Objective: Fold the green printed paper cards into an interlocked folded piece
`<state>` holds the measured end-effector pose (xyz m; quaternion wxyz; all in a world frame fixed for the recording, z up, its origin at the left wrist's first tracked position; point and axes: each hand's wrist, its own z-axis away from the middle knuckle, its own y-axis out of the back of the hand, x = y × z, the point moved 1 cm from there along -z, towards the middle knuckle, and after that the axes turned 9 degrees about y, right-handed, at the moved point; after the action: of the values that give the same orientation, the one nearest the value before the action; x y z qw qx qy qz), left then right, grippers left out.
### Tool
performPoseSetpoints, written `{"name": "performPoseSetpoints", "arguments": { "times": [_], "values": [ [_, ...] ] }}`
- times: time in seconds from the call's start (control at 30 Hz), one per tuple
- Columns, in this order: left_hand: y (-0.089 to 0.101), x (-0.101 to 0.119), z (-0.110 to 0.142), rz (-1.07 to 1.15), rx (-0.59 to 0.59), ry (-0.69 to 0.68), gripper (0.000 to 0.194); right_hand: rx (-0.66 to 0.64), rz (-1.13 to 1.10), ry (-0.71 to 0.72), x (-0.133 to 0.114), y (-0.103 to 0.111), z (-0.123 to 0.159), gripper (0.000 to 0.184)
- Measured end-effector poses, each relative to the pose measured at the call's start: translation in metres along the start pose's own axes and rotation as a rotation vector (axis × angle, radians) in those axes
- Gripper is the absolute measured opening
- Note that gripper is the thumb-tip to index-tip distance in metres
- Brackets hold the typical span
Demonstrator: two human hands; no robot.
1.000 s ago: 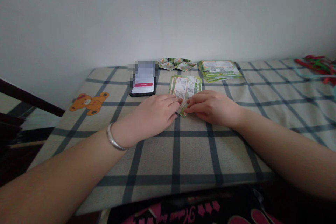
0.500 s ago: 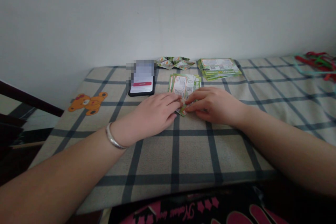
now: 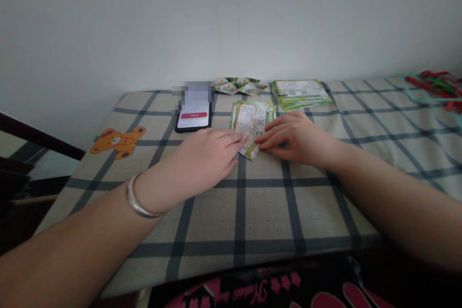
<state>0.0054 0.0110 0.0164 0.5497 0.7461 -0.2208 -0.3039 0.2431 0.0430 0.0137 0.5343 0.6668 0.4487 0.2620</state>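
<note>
A small printed leaflet (image 3: 249,148), green and white with a slanted folded-looking lower part, lies on a few similar leaflets (image 3: 246,114) at the middle of the table. From the left, my left hand (image 3: 211,156) has its fingertips closed on the leaflet's edge, with the fingers together and a silver bangle on the wrist. My right hand (image 3: 294,137) curls in from the other side, thumb and index finger pinching near the right edge. Exactly how the fingertips grip the paper is partly hidden.
Behind the leaflets are folded paper pieces (image 3: 241,86) and a stack of flat leaflets (image 3: 301,92). A phone (image 3: 193,115) lies left of them. Red and green items (image 3: 438,87) sit at far right. A bear picture (image 3: 118,142) marks the checked tablecloth (image 3: 267,211). A wall rises behind.
My left hand has shifted slightly left and my right hand slightly right and up, showing more of the leaflet between them. The view has moved a little; the other things stay put.
</note>
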Motion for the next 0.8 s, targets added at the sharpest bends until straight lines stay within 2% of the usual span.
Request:
{"name": "performPoseSetpoints", "arguments": {
  "times": [0.17,0.27,0.37,0.4,0.53,0.63,0.8],
  "values": [
    [0.005,0.0,-0.002,-0.066,-0.03,-0.005,0.029,0.013,0.013,0.015,-0.002,-0.002,0.001,0.016],
    [-0.005,-0.001,-0.001,-0.06,-0.019,-0.012,0.027,0.026,0.038,0.027,-0.004,-0.002,0.002,0.016],
    [-0.016,-0.001,0.002,-0.024,0.079,-0.043,0.03,0.043,0.06,0.029,-0.006,-0.003,0.002,0.016],
    [-0.018,0.0,0.003,-0.029,0.074,-0.029,0.03,0.048,0.062,0.03,-0.006,-0.004,0.002,0.016],
    [-0.009,0.007,0.001,-0.041,0.01,0.069,0.028,0.071,0.047,0.056,-0.006,-0.005,0.002,0.017],
    [0.001,0.012,-0.002,-0.065,-0.068,0.063,0.023,0.076,0.044,0.061,-0.006,-0.005,0.0,0.016],
    [0.002,0.009,-0.005,-0.068,0.002,0.099,0.017,0.077,0.103,0.078,-0.009,-0.005,-0.002,0.017]
  ]
}}
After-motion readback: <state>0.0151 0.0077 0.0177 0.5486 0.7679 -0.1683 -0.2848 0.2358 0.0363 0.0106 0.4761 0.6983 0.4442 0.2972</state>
